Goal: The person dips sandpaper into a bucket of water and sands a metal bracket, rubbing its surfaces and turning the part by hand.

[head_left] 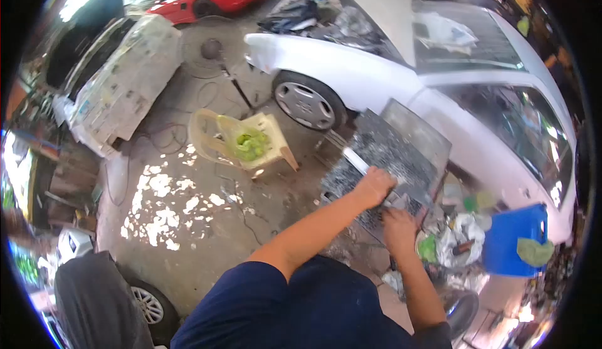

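Note:
My left hand is closed around a white, bar-like tool above a dark, speckled work surface. Just to the right and nearer my body, my right hand has its fingers curled by the surface's near edge, close to a greyish piece between the hands. What my right hand grips is too small and blurred to name. A smooth grey panel lies at the far right side of the speckled surface.
A white car stands beyond the work surface. A pale plastic chair holding something green is to the left, with a standing fan behind it. A blue container and plastic bags are at right.

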The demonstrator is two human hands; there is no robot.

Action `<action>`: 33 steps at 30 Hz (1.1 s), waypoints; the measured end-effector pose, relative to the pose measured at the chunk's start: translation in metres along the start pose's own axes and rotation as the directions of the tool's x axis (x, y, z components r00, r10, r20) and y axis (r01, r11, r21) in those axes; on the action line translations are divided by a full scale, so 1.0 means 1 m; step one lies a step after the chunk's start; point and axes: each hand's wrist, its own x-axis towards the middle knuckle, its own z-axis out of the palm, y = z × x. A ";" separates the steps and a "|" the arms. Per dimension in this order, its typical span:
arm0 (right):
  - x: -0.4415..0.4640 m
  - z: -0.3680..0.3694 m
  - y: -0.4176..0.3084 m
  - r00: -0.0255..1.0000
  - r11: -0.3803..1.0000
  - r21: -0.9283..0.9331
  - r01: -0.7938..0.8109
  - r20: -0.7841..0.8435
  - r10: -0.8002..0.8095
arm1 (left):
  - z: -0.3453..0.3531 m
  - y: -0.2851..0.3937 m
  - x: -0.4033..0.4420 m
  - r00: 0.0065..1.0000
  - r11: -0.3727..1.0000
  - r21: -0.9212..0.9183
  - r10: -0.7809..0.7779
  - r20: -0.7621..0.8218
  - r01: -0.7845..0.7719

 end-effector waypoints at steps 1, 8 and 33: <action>-0.007 0.001 -0.006 0.999 1.000 0.010 0.029 -0.042 -0.028 | 0.004 -0.001 0.000 0.999 0.998 -0.052 0.015 -0.031 -0.017; -0.012 0.007 0.004 0.997 0.996 -0.067 -0.054 0.060 0.058 | -0.013 0.010 0.008 0.999 0.999 -0.041 0.031 0.013 -0.030; -0.072 0.000 -0.086 0.393 -0.099 0.902 -0.420 0.279 0.876 | -0.062 0.018 0.055 0.604 0.997 0.007 0.045 0.795 -0.083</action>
